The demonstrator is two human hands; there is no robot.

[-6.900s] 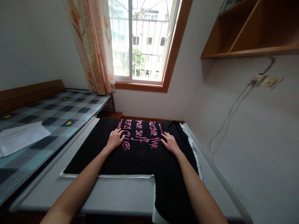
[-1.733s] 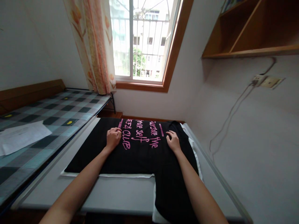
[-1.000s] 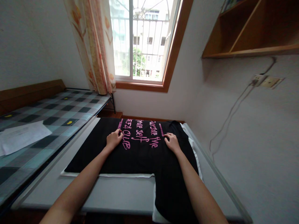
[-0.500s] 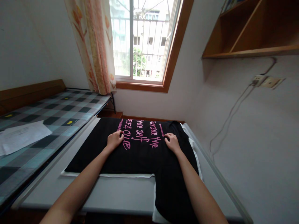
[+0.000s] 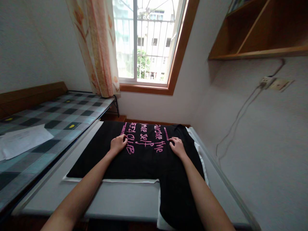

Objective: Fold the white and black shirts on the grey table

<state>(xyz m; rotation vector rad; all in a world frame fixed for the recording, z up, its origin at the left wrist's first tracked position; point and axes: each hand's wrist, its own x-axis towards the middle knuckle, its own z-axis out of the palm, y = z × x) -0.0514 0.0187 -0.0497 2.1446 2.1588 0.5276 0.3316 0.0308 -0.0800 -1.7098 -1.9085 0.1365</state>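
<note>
A black T-shirt (image 5: 141, 163) with pink lettering lies sideways and flat on a light grey table (image 5: 125, 199). One sleeve reaches toward me over the near edge. White fabric (image 5: 203, 160) shows along its borders, underneath the black. My left hand (image 5: 118, 144) is closed at the lower lines of the lettering, thumb and fingers pinching the shirt's cloth. Farther right, my right hand (image 5: 177, 146) pinches the same cloth beside the small line of print nearest the collar. My forearms cover parts of the shirt and table.
On the left stands a bed with a checked mattress (image 5: 84, 114), papers (image 5: 29, 139) lying on it. A curtain (image 5: 99, 51) hangs by the barred window (image 5: 149, 45). Wooden shelves (image 5: 255, 29) and a socket with a dangling cord (image 5: 237, 118) are on the right wall.
</note>
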